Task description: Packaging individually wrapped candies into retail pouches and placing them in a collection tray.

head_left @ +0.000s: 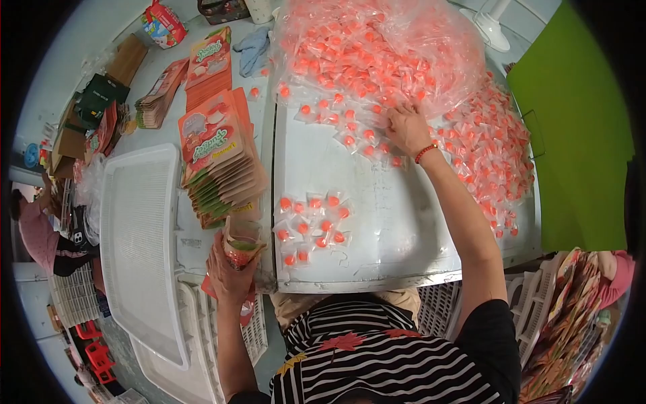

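Observation:
My left hand (231, 275) is closed around an open snack pouch (241, 244) at the table's near edge, with the pouch mouth facing up. Out on the table, my right hand (406, 129) reaches to the edge of a heap of small clear-wrapped orange-red candies (350, 50). Its fingers look spread and touch the packets; their tips are partly hidden. Several loose wrapped candies (369, 135) lie just left of that hand. A smaller group of candies (313, 227) sits nearer to me. Fanned pink-and-brown printed pouches (219, 145) are stacked beyond my left hand.
A large clear plastic bag (444, 40) covers part of the heap. More candies (494, 151) spread along the right side, beside a green panel (572, 128). At left stands a white mesh tray (138, 249). A blue cloth (252, 50) lies behind the pouches; a person (42, 229) is farther left.

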### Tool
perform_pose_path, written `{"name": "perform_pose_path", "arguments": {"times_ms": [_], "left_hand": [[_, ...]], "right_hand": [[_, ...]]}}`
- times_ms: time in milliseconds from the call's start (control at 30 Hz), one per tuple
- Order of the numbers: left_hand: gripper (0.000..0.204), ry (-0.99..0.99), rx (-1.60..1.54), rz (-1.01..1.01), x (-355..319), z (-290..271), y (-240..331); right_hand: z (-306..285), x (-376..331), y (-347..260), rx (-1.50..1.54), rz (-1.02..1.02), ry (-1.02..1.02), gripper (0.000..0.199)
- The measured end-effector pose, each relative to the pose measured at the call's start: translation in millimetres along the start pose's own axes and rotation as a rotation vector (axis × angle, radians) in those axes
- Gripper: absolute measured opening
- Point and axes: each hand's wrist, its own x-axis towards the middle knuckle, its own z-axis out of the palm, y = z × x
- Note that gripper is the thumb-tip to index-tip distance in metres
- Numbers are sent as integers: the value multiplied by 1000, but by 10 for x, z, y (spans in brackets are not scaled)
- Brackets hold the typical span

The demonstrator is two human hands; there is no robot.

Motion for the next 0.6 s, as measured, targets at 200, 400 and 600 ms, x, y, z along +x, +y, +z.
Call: {"name": "perform_pose_path", "arguments": {"times_ms": [200,400,600], "left_hand": [[92,22,6,24,9,17,-35],[92,25,4,36,0,4,-19],[93,28,7,49,13,5,-31]], "right_hand": [[-34,15,-44,507,152,-75,29],[-22,158,-9,574,93,-162,34],[104,113,-96,737,-130,90,31]]}}
